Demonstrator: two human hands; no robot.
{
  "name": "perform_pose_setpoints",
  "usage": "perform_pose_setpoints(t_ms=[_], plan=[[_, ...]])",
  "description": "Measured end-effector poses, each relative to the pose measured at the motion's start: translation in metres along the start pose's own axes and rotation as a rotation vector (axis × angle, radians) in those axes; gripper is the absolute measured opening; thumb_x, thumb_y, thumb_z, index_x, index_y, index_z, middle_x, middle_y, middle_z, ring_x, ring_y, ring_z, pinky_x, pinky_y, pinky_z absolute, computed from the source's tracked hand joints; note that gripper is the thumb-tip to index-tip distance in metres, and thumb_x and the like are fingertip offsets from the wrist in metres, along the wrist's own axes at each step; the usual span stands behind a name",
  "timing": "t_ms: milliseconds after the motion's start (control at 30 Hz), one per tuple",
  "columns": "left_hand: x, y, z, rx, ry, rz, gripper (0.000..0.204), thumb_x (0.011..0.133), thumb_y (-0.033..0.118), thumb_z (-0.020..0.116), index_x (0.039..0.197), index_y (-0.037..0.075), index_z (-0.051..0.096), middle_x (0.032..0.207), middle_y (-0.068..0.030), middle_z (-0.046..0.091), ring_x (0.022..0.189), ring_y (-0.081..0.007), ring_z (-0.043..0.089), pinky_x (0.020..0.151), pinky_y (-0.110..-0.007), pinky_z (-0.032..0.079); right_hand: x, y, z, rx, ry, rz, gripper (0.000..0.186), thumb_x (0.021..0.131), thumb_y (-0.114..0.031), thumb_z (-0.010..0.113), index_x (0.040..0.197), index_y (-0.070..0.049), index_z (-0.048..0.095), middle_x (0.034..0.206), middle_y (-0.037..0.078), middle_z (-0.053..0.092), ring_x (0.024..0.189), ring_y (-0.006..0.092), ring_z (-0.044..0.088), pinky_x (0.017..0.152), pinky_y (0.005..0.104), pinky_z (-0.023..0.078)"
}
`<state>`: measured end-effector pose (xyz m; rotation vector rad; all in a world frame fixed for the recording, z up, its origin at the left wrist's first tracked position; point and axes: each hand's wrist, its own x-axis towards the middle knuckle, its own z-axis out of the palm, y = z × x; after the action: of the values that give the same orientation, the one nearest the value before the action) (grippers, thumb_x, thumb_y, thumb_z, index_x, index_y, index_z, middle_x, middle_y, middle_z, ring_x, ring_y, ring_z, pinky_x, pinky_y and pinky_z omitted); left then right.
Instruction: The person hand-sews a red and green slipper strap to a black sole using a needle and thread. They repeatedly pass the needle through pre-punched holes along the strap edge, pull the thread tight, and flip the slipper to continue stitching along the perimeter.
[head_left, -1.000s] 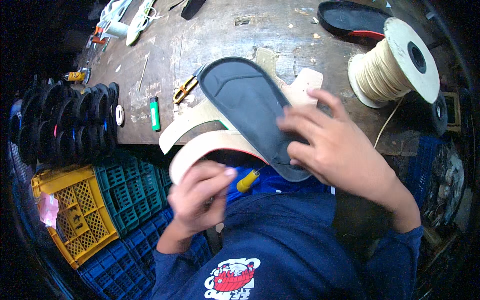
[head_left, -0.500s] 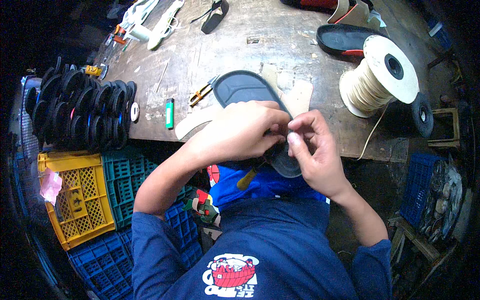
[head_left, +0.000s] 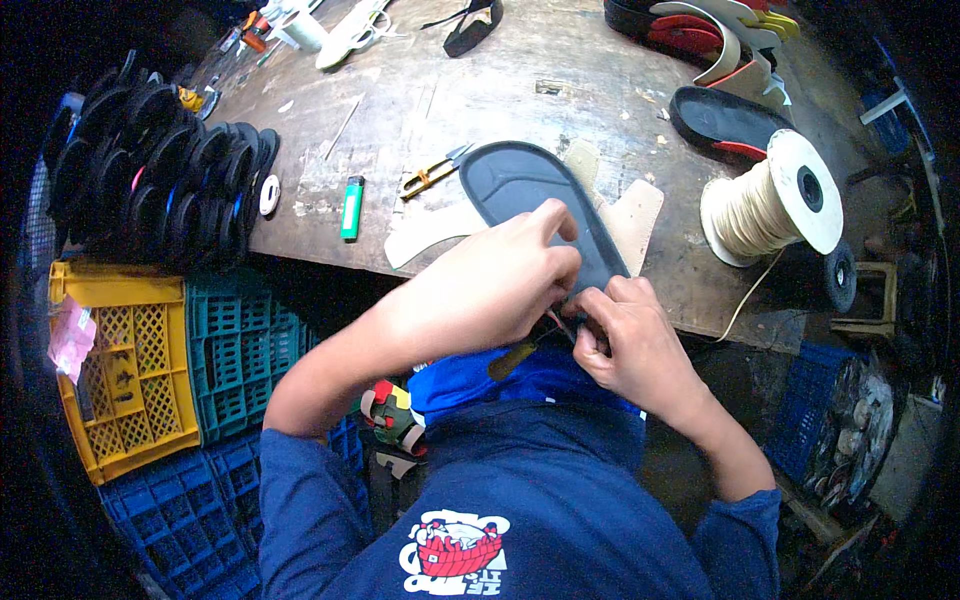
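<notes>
A black moulded sole (head_left: 525, 175) lies over beige cut pieces (head_left: 628, 220) at the table's front edge. My left hand (head_left: 510, 275) is bent over its near end, fingers curled round something small that is hidden. My right hand (head_left: 630, 335) pinches at the same near end, just right of the left. Below the hands an awl (head_left: 512, 360) with a yellow handle points up toward them. Orange-handled snips (head_left: 430, 175) and a green lighter (head_left: 352, 208) lie left of the sole.
A cord spool (head_left: 755, 205) and black-and-red soles (head_left: 725, 120) lie right on the table (head_left: 340, 110). Stacked black soles (head_left: 150, 190) fill its left end. Straps and sandal parts (head_left: 700, 45) sit at the back. Yellow (head_left: 120, 380), teal (head_left: 240, 350) and blue (head_left: 180, 520) crates stand below left.
Over the last second my left hand has risen from beside the beige strap onto the sole's near end. My right hand has moved lower on the sole, its fingers now drawn together beside the left.
</notes>
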<state>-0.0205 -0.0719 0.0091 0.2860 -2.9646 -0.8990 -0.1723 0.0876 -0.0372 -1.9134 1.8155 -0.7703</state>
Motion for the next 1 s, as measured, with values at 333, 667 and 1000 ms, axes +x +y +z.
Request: perform_pose_setpoints(t_ms=[333, 667, 1000], plan=[[-0.072, 0.031, 0.07, 0.248, -0.036, -0.341, 0.042, 0.094, 0.046, 0.067, 0.094, 0.004, 0.065, 0.087, -0.0138, 0.068, 0.078, -0.0308, 0.071, 0.066, -0.04, 0.056, 0.003, -0.005, -0.009, 0.063, -0.065, 0.077, 0.015, 0.086, -0.006, 0.065, 0.102, -0.004, 0.065, 0.082, 0.017, 0.062, 0.083, 0.0364, 0.06, 0.081, 0.0466, 0.048], [-0.078, -0.002, 0.14, -0.201, 0.146, -0.362, 0.042, 0.1, 0.038, 0.061, 0.079, 0.002, 0.064, 0.083, -0.0189, 0.064, 0.075, -0.0378, 0.067, 0.063, -0.046, 0.053, 0.01, 0.007, -0.012, 0.01, -0.099, 0.022, 0.015, 0.085, -0.005, 0.068, 0.099, -0.008, 0.064, 0.079, 0.009, 0.061, 0.081, 0.0292, 0.058, 0.076, 0.0422, 0.044], [-0.098, -0.021, 0.119, -2.13, -0.513, -0.531, 0.047, 0.11, 0.054, 0.034, 0.09, 0.013, 0.046, 0.06, 0.0039, 0.04, 0.045, -0.0085, 0.042, 0.041, -0.025, 0.032, 0.017, -0.004, 0.004, -0.179, -0.084, 0.037, 0.01, 0.093, -0.013, 0.061, 0.102, -0.01, 0.057, 0.081, 0.005, 0.059, 0.083, 0.0251, 0.055, 0.076, 0.0393, 0.04]])
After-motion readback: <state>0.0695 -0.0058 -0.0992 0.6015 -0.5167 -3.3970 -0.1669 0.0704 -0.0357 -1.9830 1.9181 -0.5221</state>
